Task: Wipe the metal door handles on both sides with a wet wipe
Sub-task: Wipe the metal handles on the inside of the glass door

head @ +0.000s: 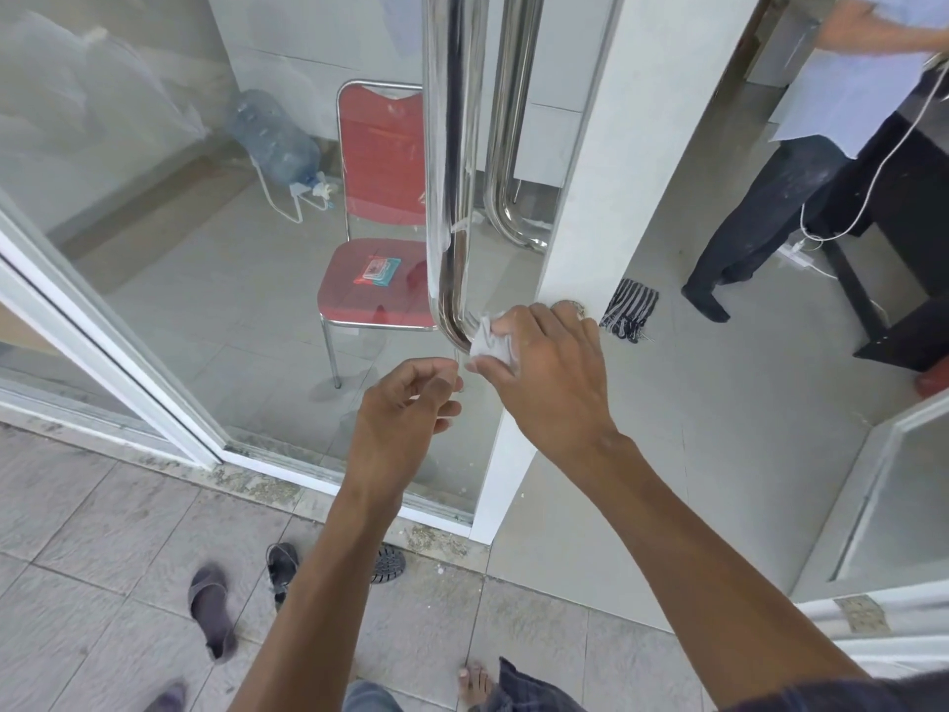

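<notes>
The right hand (pixel 544 362) squeezes a crumpled white wet wipe (pixel 490 344) on the near shiny metal door handle's (pixel 452 197) bottom bend. The left hand (pixel 405 403) is half curled and holds nothing. The far handle (pixel 511 146) behind the glass probably still needs wiping.

A red chair (pixel 380 197) and a water jug (pixel 274 138) stood behind the glass door (pixel 154 197) on pale tiled floor (pixel 719 382).

Our right hand (pixel 544 362) reaches forward, fingers clenched around a wad; our left hand (pixel 405 403) hovers beside it, fingers loosely curled, holding nothing.
</notes>
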The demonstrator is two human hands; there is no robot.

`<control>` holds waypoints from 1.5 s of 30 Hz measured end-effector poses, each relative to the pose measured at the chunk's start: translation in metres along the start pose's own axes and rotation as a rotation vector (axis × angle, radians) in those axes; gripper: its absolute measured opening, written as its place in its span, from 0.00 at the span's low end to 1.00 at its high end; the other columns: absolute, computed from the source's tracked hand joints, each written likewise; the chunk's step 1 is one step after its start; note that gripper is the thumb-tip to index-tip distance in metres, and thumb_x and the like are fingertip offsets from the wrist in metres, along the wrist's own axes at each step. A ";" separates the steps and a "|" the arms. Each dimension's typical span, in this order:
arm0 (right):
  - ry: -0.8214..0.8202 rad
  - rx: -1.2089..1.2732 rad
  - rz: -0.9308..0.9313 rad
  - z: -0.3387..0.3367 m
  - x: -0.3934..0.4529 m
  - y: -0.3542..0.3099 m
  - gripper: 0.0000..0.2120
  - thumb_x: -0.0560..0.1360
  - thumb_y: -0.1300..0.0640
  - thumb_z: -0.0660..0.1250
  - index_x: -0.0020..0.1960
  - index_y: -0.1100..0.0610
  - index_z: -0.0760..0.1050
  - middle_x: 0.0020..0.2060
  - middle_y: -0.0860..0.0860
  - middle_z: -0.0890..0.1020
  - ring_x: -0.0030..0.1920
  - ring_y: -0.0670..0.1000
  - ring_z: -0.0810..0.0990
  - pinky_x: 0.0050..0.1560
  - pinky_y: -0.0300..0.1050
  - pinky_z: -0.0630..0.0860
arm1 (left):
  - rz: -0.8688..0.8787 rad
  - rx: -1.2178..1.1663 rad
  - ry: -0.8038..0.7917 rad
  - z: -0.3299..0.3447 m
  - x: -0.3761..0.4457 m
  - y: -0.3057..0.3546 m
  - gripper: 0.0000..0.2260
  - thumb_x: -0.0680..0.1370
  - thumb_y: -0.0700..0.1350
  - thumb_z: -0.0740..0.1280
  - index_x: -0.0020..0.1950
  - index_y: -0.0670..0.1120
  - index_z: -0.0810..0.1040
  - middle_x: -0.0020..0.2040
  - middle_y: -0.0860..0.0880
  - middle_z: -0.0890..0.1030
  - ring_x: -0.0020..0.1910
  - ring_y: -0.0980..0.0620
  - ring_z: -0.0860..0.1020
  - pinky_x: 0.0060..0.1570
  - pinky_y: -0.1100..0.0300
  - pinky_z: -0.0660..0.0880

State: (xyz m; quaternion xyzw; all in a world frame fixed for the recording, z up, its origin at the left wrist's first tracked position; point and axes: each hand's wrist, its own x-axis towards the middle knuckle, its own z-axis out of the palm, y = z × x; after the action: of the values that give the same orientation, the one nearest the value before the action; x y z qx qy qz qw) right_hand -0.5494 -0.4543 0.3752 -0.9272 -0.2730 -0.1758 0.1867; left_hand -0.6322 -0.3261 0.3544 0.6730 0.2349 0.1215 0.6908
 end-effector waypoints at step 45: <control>-0.523 -0.059 -0.131 -0.001 0.044 0.013 0.19 0.74 0.39 0.68 0.39 0.50 0.64 0.30 0.45 0.71 0.35 0.52 0.72 0.34 0.44 0.59 | -0.007 -0.012 0.032 -0.028 -0.008 -0.003 0.05 0.80 0.46 0.67 0.50 0.51 0.83 0.46 0.54 0.86 0.43 0.55 0.85 0.49 0.59 0.81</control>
State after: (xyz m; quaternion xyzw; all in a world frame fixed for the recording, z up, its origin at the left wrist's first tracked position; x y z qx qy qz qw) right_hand -0.5076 -0.4454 0.3920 -0.9265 -0.3662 0.0498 0.0708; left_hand -0.6536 -0.3057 0.3535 0.6659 0.2477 0.1314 0.6914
